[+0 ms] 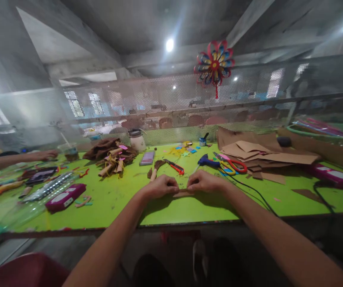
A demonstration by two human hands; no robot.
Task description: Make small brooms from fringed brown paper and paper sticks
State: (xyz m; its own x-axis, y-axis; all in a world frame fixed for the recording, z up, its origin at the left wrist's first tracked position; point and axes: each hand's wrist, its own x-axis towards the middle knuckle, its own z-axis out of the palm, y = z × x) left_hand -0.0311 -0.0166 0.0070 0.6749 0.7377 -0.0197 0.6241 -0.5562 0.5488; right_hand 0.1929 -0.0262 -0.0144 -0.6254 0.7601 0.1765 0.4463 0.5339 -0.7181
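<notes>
In the lower middle of the frame, the left hand (163, 186) and the right hand (203, 183) pinch a strip of brown paper (184, 193) near the front edge of a green table (120, 210). Just above them lie a cutter knife (175, 168), a blue glue gun (208, 161) and red-handled scissors (229, 162). Brown paper sheets (267, 154) are piled at right. Another person's arm (12, 162) enters at the left edge, above a plastic bottle (36, 202). A colourful flower decoration (214, 65) hangs at upper right.
</notes>
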